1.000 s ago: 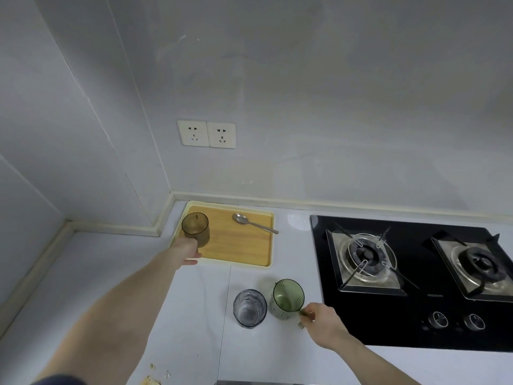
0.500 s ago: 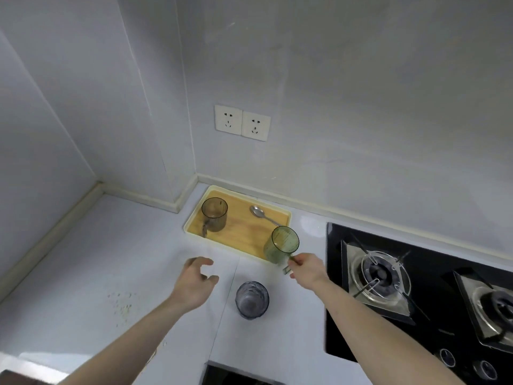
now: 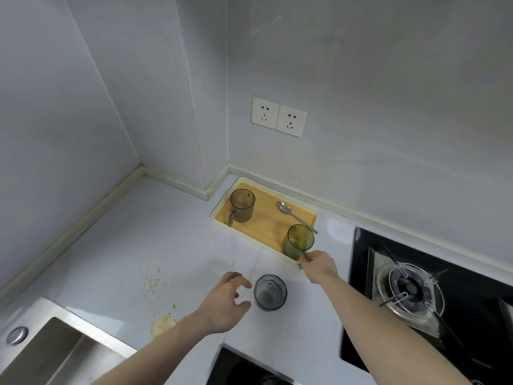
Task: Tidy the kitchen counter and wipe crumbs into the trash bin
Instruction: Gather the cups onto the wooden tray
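Counter (image 3: 116, 245) fills the lower half of the head view, white; crumbs (image 3: 151, 279) scattered left of centre, a larger yellowish scrap (image 3: 162, 323) below them near the sink (image 3: 41, 354) in the lower-left corner.

Right hand (image 3: 319, 263), centre-right: fingers curled, pinching the handle of the green mug (image 3: 298, 241). Mug is upright at the near-right corner of the tray (image 3: 222, 207); can't tell whether its base is touching down. It overlaps the handle end of the spoon (image 3: 291, 213) in the picture; contact unclear.

Left hand (image 3: 224, 304), lower centre: fingers (image 3: 236, 276) spread and bent in a wide claw, holding nothing, thumb tip just beside the clear glass (image 3: 270, 291) but apart from it. Glass stands on the counter between the two forearms.

Brown mug (image 3: 241, 205) upright at the far-left end of the tray, handle toward the camera. Gas hob (image 3: 416, 287) at right edge, wall sockets (image 3: 279, 116) upper centre.

Versus 0.5 s ago: green mug further over the tray's right corner, same grip on the handle. Left hand has closed in on the clear glass, fingers opened wider. Glass, brown mug and spoon keep their places. Camera has swung left: sink and scrap now in frame, second burner gone.
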Action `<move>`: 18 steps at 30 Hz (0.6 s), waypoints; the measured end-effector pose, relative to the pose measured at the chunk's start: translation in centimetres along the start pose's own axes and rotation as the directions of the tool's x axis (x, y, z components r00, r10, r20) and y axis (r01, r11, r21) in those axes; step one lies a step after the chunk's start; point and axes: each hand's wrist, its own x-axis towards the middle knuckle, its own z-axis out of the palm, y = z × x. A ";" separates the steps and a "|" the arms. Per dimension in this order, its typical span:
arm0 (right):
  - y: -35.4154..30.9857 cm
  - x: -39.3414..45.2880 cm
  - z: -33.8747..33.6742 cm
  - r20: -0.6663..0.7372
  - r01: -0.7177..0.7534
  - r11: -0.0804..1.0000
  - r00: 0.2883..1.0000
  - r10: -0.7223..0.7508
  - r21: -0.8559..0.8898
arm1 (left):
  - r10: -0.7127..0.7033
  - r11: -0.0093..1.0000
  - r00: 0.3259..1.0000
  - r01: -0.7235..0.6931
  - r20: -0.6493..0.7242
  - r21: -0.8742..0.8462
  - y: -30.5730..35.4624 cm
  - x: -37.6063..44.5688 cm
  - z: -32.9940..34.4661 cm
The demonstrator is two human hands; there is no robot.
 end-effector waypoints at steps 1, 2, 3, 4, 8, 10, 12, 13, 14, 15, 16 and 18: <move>0.2 -0.3 0.0 0.000 0.003 1.000 1.000 -0.003 -0.001 | -0.001 1.000 1.000 0.001 0.009 0.003 0.1 0.2 0.3; 0.6 -0.7 0.0 -0.002 0.008 1.000 1.000 -0.008 0.008 | -0.002 1.000 1.000 0.002 0.019 0.008 0.2 0.3 0.5; 1.1 -1.2 0.1 -0.005 0.015 1.000 1.000 -0.015 0.023 | -0.002 1.000 1.000 0.001 0.031 0.018 0.3 0.5 0.8; 1.6 -1.7 0.2 -0.008 0.023 0.999 1.000 -0.023 0.045 | -0.001 1.000 0.999 0.000 0.046 0.030 0.4 0.8 1.2; 4.5 -4.3 1.5 0.048 0.038 0.986 0.998 -0.046 0.161 | -0.010 0.993 0.990 -0.007 0.143 0.114 0.4 1.7 2.9; 6.0 -5.7 2.3 0.107 0.052 0.987 0.992 -0.069 0.152 | -0.017 0.987 0.984 -0.011 0.175 0.160 0.2 2.0 3.8; 7.1 -6.7 2.9 0.149 0.071 0.990 0.985 -0.089 0.122 | -0.013 0.983 0.989 -0.015 0.148 0.182 0.2 2.2 4.3; 7.5 -7.2 3.1 0.156 0.075 0.990 0.983 -0.093 0.117 | -0.005 0.983 0.994 -0.015 0.108 0.184 0.4 2.3 4.5; 7.7 -7.5 3.2 0.159 0.081 0.989 0.982 -0.099 0.121 | 0.000 0.984 0.998 -0.010 0.059 0.178 0.5 2.5 4.5; 7.9 -7.8 3.3 0.160 0.084 0.988 0.982 -0.105 0.131 | 0.004 0.986 1.000 -0.006 0.011 0.169 0.6 2.7 4.4; 7.9 -8.1 3.2 0.160 0.086 0.986 0.981 -0.109 0.143 | 0.003 0.987 1.000 0.002 -0.031 0.159 0.8 3.0 4.4; 7.8 -8.6 2.8 0.158 0.099 0.981 0.980 -0.125 0.164 | -0.027 0.992 0.995 0.038 -0.099 0.118 1.0 3.6 4.0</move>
